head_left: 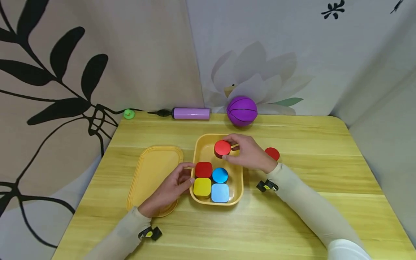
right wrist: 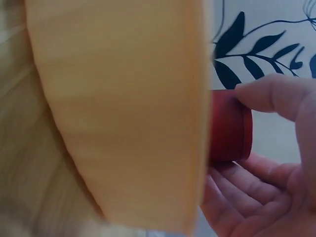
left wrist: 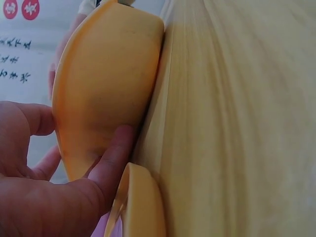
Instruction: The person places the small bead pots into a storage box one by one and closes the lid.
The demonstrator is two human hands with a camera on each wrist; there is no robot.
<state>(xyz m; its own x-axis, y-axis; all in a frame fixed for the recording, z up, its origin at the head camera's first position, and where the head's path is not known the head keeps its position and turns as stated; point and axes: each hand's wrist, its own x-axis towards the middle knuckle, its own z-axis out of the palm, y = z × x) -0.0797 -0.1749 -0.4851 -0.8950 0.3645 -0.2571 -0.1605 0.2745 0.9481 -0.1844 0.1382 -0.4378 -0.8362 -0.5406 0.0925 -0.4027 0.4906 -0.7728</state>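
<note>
A red round block (head_left: 222, 148) is pinched between thumb and fingers of the right hand (head_left: 247, 151), over the far end of a yellow box (head_left: 235, 187). Four more blocks (head_left: 220, 193) sit inside, nearer. The left hand (head_left: 169, 187), fingers spread, touches the box's outer wall. Beyond, a backdrop (left wrist: 39, 59) carries sideways Chinese characters (left wrist: 15, 43), too small to read.

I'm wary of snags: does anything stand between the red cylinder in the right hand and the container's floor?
Nothing visible: the right hand holds the red cylinder at the far end of the container; four blocks sit nearer the person. Directly beneath is hidden.
</note>
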